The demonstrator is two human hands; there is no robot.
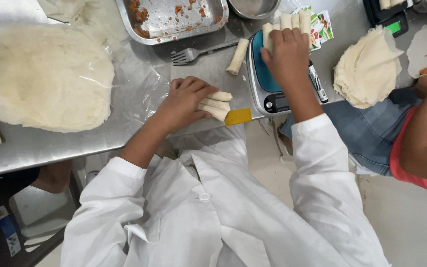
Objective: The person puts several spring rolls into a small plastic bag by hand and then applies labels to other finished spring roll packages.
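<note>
A person in a white coat works at a stainless steel table [35,148]. The left hand [184,101] rests with fingers curled over a small stack of pale rolled pastry sticks [217,105] lying on the table near its edge, beside a yellow plastic scraper [237,116]. The right hand [287,54] is closed over a row of similar rolls [287,22] on a teal-topped kitchen scale [265,79]. One loose roll [237,57] lies beside a metal fork [193,53]. A large heap of thin wrappers [45,76] sits at left, apparently on clear plastic film.
</note>
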